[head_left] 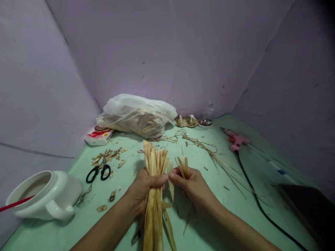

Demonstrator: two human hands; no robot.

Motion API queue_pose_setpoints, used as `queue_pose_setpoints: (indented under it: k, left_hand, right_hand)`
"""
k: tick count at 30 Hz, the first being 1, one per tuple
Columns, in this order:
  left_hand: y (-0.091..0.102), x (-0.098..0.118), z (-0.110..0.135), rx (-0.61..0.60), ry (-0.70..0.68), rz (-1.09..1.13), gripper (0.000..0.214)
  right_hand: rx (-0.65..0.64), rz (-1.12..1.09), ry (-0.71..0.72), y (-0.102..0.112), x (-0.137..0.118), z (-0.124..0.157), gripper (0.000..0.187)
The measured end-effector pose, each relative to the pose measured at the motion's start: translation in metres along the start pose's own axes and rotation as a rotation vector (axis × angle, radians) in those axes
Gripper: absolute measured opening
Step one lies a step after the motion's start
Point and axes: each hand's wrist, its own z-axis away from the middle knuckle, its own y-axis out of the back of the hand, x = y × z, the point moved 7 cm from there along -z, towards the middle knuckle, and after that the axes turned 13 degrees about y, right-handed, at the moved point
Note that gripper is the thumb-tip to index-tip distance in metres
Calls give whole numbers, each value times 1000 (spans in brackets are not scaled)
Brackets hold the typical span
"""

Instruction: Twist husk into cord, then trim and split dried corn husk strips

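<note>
My left hand (145, 187) is wrapped round a thick bundle of dried leaf strips (155, 212), pale tan and flat, with the cut ends pointing away from me. Close on its right, my right hand (190, 182) pinches a few short dried strips (183, 168) between thumb and fingers. The right fingertips are by a thin pale strip (171, 186) at the bundle's edge. Black-handled scissors (98, 172) lie on the table to the left, blades among dry scraps (115, 154).
At left stands a white pot (59, 191) with a red stick (18, 203). Behind are a plastic bag (138, 113), a small box (98, 138), a woven piece (186, 121) and a dish of beads (205, 122). Loose fibres (209, 150), a pink glue gun (237, 138) and its cord (258, 204) lie right.
</note>
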Motion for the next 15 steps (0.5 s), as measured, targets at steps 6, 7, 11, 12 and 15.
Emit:
queue_pose_setpoints:
  k: [6, 7, 11, 12, 15]
  left_hand:
    - [-14, 3, 7, -90, -40, -14, 44]
    - [-16, 3, 7, -110, -50, -20, 44]
    - [-17, 4, 8, -142, -80, -40, 42]
    - [-17, 5, 7, -138, -88, -38, 42]
    - [-15, 6, 8, -120, -113, -34, 43]
  right_hand:
    - [-29, -91, -67, -7, 4, 8, 21]
    - [-39, -125, -90, -8, 6, 9, 23]
    - [-82, -162, -117, -8, 7, 9, 27]
    - [-88, -143, -108, -8, 6, 8, 27]
    - [-88, -91, -80, -7, 4, 7, 25]
